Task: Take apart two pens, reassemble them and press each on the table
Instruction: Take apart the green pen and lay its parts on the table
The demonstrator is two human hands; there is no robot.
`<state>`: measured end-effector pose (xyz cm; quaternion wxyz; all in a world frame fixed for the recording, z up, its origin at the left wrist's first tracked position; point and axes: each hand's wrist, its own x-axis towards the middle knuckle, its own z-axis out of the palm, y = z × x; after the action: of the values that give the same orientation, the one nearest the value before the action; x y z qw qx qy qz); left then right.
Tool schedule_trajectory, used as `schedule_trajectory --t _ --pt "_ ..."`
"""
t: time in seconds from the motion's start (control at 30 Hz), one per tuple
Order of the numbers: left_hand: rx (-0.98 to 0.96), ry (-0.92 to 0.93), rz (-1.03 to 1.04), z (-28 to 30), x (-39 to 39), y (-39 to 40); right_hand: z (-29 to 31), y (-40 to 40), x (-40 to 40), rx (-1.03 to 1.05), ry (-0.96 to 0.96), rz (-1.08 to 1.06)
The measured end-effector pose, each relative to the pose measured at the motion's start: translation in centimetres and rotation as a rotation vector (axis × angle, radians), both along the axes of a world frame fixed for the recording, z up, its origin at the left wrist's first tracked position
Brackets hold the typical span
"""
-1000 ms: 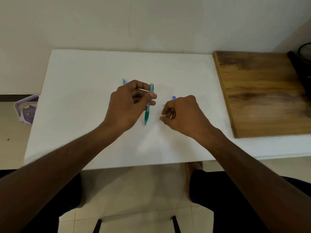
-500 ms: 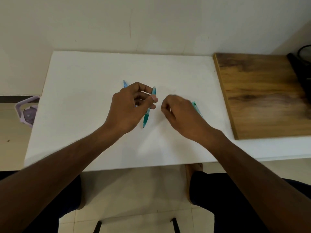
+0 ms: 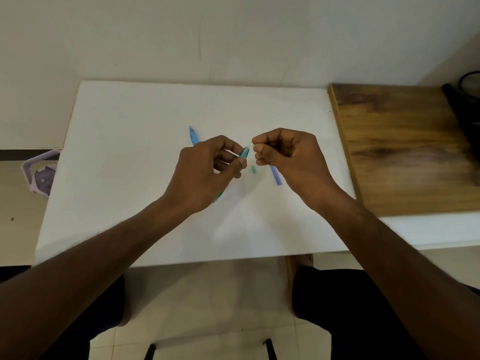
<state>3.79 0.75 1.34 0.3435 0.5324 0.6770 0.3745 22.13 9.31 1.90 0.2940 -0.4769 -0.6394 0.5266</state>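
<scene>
My left hand (image 3: 205, 172) grips a teal pen barrel (image 3: 243, 153) above the white table (image 3: 130, 178); the barrel's top end shows past my thumb and its lower tip pokes out under my palm. My right hand (image 3: 291, 157) hovers just right of that end, thumb and forefinger pinching something tiny that I cannot make out. A small teal pen piece (image 3: 253, 169) lies on the table between my hands. A blue-violet pen part (image 3: 275, 175) lies partly under my right hand. A blue pen (image 3: 194, 135) lies behind my left hand, partly hidden.
A wooden board (image 3: 400, 141) covers the table's right side, with a dark object (image 3: 465, 105) at its far right edge. A lilac stool (image 3: 41, 172) stands on the floor to the left. My knees and chair legs show below the table's front edge.
My right hand rose off the table and came to the top end of the teal barrel, uncovering the teal piece and blue-violet part. My left hand tilted the barrel toward it.
</scene>
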Motion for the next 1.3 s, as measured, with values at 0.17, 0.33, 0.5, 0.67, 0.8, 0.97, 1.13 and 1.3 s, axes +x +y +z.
schedule_trajectory --t 0.17,0.33,0.5,0.67,0.8,0.97,1.13,1.3 --pt "0.009 0.037 -0.020 -0.2 -0.1 0.1 -0.3 0.0 -0.2 -0.006 -0.013 0.014" --pt "0.025 0.064 -0.045 -0.6 -0.2 0.1 -0.6 0.1 -0.3 -0.006 -0.031 0.037" --pt "0.045 0.075 -0.046 -0.8 -0.3 0.1 -0.6 0.2 -0.1 -0.008 -0.055 0.077" --pt "0.052 0.106 -0.077 -1.0 -0.4 0.1 -0.3 0.4 0.2 0.112 -0.166 0.141" --pt "0.052 0.152 -0.089 -1.1 -0.4 0.0 -0.1 0.4 0.5 0.241 -0.292 0.199" --pt "0.057 0.189 -0.092 -0.9 -0.6 0.1 -0.2 1.0 0.7 0.120 -0.249 0.225" --pt "0.063 0.194 -0.087 -1.0 -0.7 -0.1 -0.5 0.8 0.7 -0.048 -0.107 0.201" --pt "0.040 0.077 -0.036 -1.1 -0.9 -0.2 -0.1 1.0 0.2 -0.068 -0.062 0.173"
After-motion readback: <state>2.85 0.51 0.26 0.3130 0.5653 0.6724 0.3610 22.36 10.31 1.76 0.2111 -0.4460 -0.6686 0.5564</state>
